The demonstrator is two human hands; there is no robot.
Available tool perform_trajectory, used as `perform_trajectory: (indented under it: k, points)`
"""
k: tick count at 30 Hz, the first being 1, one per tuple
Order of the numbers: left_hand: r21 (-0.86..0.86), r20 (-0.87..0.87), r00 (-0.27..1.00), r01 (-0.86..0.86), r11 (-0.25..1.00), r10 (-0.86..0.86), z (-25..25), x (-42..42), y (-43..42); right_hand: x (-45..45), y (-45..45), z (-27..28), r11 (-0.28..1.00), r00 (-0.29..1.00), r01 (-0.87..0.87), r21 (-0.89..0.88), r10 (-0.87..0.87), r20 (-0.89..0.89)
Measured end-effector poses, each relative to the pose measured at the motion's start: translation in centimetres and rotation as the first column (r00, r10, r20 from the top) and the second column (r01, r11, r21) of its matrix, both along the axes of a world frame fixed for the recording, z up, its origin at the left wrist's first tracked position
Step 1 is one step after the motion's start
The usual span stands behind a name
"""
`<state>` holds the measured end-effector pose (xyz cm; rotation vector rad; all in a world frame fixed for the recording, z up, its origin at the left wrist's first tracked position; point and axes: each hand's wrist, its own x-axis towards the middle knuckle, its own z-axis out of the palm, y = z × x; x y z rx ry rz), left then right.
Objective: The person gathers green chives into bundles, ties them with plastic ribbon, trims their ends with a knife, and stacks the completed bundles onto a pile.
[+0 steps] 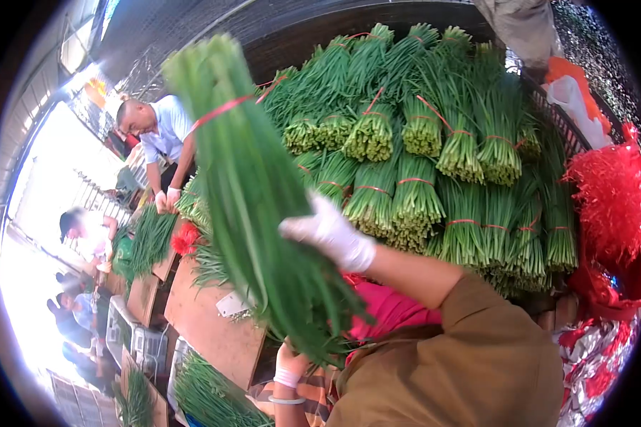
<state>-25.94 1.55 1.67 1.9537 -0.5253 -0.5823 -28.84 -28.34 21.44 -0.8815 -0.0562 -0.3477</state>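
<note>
A large bundle of garlic chives (246,171), tied with a red band, is held up at a tilt in front of me. Its pale cut ends point up and its leaf tips hang down. My right hand (335,231), in a white glove, is closed on the bundle's right side, with some fingers hidden by the leaves. Lower down, my left hand (290,364), gloved and with a bracelet at the wrist, closes at the leaf ends, partly covered by them. Beyond my right arm, several banded chive bundles (377,192) are stacked with cut ends outward.
A wooden board (214,320) lies left of the bundle, with a white card-like item (232,304) on it. Loose chives (210,391) fill a bin below. A co-worker (160,135) handles chives at the left. Red plastic strands (609,199) hang at the right.
</note>
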Motion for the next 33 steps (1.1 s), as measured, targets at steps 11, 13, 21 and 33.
perform_trajectory:
  k: [11, 13, 21, 33]
  points:
    - [0.025, -0.202, 0.917, -0.346, 0.938, 0.343, -7.0, -0.5, 9.4, -12.8, -23.8, 4.3, 0.494, 0.609, 0.725, -0.479, -0.785, 0.112]
    - [0.055, -0.156, 0.927, -0.337, 0.940, 0.342, -6.1, -0.7, 9.2, -13.7, -30.5, 6.3, 0.574, 0.651, 0.682, -0.453, -0.759, 0.020]
    - [0.019, -0.098, 0.912, -0.399, 0.917, 0.399, -3.1, -0.4, 4.5, -7.5, -56.6, 3.1, -0.284, 0.050, 0.440, -0.852, -0.940, 0.339]
    - [0.067, -0.121, 0.876, -0.462, 0.884, 0.467, -5.4, -4.9, 6.7, 9.1, -6.7, 1.3, -0.062, 0.988, 0.001, -0.998, 0.157, -0.008]
